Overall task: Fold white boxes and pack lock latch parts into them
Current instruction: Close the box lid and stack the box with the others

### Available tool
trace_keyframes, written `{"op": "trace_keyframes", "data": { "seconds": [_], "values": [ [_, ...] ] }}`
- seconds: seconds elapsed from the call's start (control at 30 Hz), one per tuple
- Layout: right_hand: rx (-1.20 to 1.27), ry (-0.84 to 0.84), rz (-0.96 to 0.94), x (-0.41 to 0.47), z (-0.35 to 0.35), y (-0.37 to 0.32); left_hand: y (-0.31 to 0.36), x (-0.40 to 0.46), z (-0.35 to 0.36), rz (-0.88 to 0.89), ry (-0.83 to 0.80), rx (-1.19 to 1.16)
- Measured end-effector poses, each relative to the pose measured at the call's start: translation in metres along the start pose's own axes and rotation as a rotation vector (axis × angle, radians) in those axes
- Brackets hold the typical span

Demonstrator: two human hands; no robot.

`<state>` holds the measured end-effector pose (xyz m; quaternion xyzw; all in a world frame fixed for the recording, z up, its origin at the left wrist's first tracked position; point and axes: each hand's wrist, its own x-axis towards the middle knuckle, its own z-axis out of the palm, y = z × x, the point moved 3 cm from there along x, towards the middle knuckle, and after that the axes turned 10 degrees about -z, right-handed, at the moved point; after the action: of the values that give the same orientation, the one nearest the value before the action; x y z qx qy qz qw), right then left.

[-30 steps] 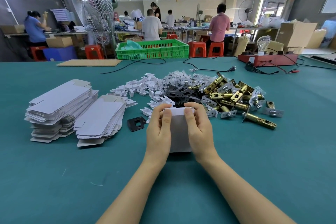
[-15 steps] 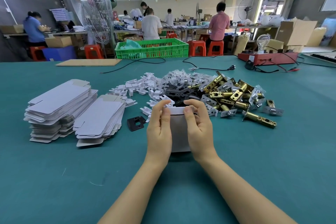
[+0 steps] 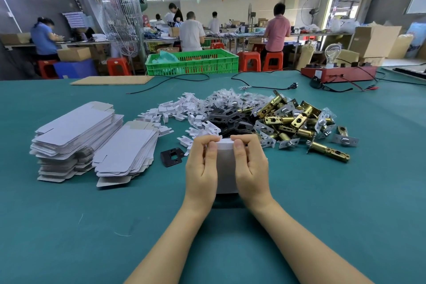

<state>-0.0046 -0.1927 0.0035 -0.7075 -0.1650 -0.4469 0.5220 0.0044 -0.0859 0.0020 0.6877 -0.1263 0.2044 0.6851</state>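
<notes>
A small white box [image 3: 226,168] stands upright on the green table [image 3: 92,226], right in front of me. My left hand [image 3: 201,166] grips its left side and my right hand [image 3: 251,166] grips its right side, with thumbs and fingertips curled onto the top flap. Behind it lies a heap of brass lock latches [image 3: 292,122], black plates [image 3: 230,120], white plastic pieces [image 3: 179,110] and small bagged parts [image 3: 226,99]. One brass latch [image 3: 329,151] lies apart at the right. Two stacks of flat white box blanks [image 3: 78,136] sit to the left.
A single black plate [image 3: 172,157] lies just left of my left hand. At the table's far edge are a cardboard sheet [image 3: 113,80], black cables [image 3: 265,86], a red base with a bulb [image 3: 338,72] and a green crate [image 3: 193,62]. People work at benches behind.
My fingertips have closed in over the top flap of the box, pressing it down. The box stays in the same spot between both hands.
</notes>
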Motion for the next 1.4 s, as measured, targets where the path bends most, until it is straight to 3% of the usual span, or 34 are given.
{"op": "trace_keyframes", "data": {
  "seconds": [0.7,0.83,1.0,1.4],
  "values": [
    [0.024,-0.105,0.051,-0.008,0.005,0.009,-0.01,-0.001,-0.002,-0.024,-0.04,0.055],
    [0.059,-0.221,0.185,-0.008,0.008,0.012,-0.016,0.001,-0.002,-0.202,-0.138,0.011],
    [0.242,-0.225,0.476,-0.008,0.007,0.03,-0.029,0.007,-0.005,-0.427,-0.134,-0.078],
    [0.356,-0.037,0.67,0.0,-0.003,0.037,-0.031,0.009,-0.004,-0.491,-0.091,-0.1]
  ]
}}
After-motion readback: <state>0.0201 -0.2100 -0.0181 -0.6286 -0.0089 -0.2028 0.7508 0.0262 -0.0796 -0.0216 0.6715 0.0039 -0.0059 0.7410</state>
